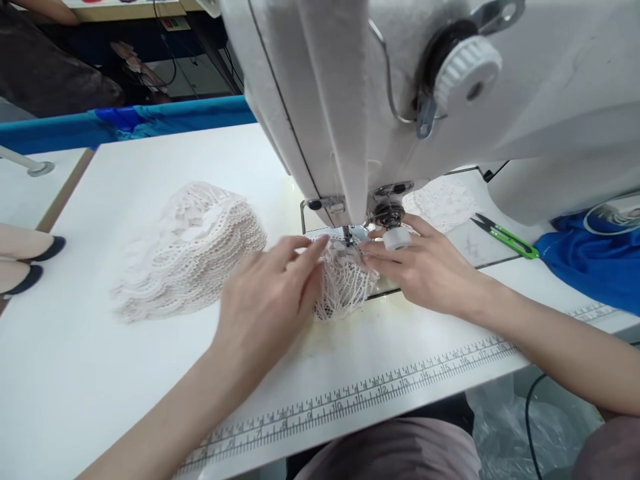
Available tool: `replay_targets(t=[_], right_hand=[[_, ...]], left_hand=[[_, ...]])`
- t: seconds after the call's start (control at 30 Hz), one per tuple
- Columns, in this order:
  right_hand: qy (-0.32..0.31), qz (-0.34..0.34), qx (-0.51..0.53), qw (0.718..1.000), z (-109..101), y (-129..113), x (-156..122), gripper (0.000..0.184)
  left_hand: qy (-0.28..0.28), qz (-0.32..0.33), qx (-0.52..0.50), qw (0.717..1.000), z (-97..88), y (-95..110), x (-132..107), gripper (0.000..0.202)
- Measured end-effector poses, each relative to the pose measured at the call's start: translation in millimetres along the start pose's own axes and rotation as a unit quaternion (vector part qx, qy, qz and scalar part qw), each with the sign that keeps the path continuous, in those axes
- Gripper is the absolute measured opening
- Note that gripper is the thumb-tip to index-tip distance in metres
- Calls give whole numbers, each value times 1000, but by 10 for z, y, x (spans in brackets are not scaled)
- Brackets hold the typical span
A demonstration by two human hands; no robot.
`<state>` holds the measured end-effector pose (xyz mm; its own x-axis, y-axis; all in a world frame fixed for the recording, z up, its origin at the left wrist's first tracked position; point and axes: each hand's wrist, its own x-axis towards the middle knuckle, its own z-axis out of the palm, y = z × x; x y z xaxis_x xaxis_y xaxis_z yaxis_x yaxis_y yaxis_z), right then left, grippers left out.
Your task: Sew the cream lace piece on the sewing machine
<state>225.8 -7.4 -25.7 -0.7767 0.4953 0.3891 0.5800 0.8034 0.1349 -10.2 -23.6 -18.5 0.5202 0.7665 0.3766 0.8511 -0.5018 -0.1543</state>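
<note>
A small piece of white lace (345, 283) lies under the presser foot (353, 237) of a white sewing machine (380, 100). My left hand (267, 303) rests on the lace's left side, fingers stretched toward the needle. My right hand (425, 267) presses the lace from the right, fingers extended and flat, with a white tape thimble on one finger. Both hands hold the lace down against the machine bed.
A stack of white lace pieces (193, 250) sits left of my hands on the white table (100, 360). More lace (443, 200) lies behind the machine. Green thread snips (505, 235) and blue cloth (595, 260) are at right. A ruler strip (375, 390) runs along the front edge. Another person's feet (30, 260) show at far left.
</note>
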Motion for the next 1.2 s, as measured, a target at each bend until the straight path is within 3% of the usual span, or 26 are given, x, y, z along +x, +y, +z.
replay_targets(t=[0.13, 0.2, 0.3, 0.43, 0.7, 1.2], right_hand=[[11, -8, -3, 1000, 42, -95, -9, 37], [10, -1, -8, 1000, 55, -138, -11, 37], [18, 5, -23, 1000, 70, -171, -9, 36], [39, 9, -26, 999, 94, -154, 2, 34], [11, 18, -13, 1000, 120, -120, 13, 33], [28, 16, -36, 999, 139, -120, 18, 33]], left_hand=[[-24, 18, -45, 999, 80, 63, -14, 49], [4, 22, -27, 999, 104, 48, 6, 46], [42, 81, -63, 994, 103, 38, 34, 34], [34, 138, -109, 984, 128, 104, 9, 29], [37, 123, -85, 988, 156, 190, -54, 34], [27, 107, -75, 991, 140, 227, -72, 34]])
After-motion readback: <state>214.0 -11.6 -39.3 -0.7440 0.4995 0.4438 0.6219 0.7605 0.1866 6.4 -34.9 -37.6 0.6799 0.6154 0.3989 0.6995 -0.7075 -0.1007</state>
